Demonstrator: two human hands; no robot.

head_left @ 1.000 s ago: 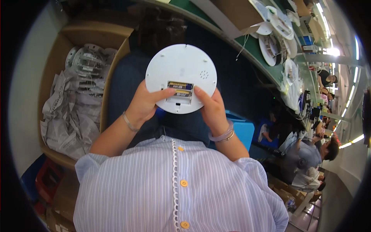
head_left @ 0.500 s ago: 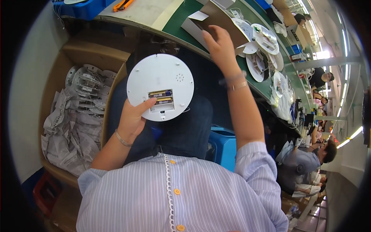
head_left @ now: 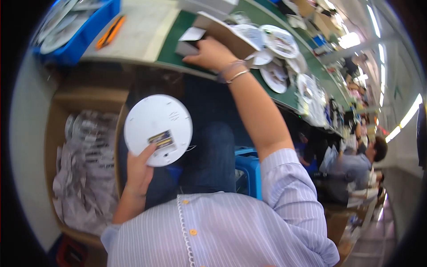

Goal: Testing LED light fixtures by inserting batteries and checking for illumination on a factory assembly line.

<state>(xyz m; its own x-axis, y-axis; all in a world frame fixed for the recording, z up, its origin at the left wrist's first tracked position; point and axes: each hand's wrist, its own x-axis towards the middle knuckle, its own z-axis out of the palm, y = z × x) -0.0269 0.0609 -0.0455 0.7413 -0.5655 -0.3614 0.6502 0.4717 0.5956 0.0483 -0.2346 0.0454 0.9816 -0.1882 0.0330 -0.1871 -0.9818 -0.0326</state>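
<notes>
My left hand [head_left: 139, 172] grips the lower edge of a round white plastic housing [head_left: 151, 118], thumb across its face by the battery bay. Dark and gold batteries [head_left: 161, 140] sit side by side in that bay, and a thin wire pokes out at the housing's lower right. Over at the bench, my right hand [head_left: 212, 54] reaches into a small open cardboard box [head_left: 229, 32]. Its thumb shows at the near side, while the other fingers are hidden in the box, so what they touch cannot be seen.
Round white parts [head_left: 279, 42] are piled right of the box on the green bench [head_left: 171, 49]. An orange cutter [head_left: 111, 32] and blue bin [head_left: 73, 46] lie left. A large carton [head_left: 89, 99] of parts and paper stands beside my legs, near a blue stool [head_left: 253, 171]. People sit farther right.
My right hand has moved from above the box's near side down into it. The view has shifted, and the white housing in my left hand now appears lower and farther left.
</notes>
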